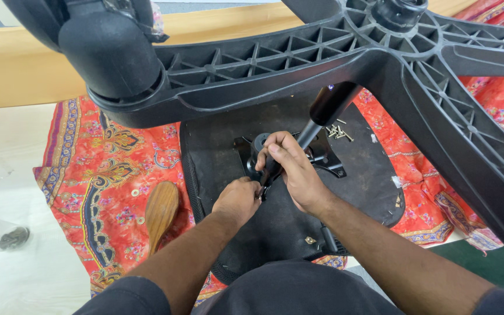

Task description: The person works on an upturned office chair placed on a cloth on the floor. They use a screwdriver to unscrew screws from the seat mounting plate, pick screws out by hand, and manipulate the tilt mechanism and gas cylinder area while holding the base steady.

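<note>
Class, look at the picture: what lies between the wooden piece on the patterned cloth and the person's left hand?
In the head view, only cloth and the seat's black edge separate the wooden piece from the left hand.

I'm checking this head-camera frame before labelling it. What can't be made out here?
- What the left hand grips: covered by its own fingers.
- Lower end of the gas cylinder: hidden behind the right hand.
- The star base: arms cut off by the top and right edges.
- The small screws on the seat underside: too small to count.
</note>
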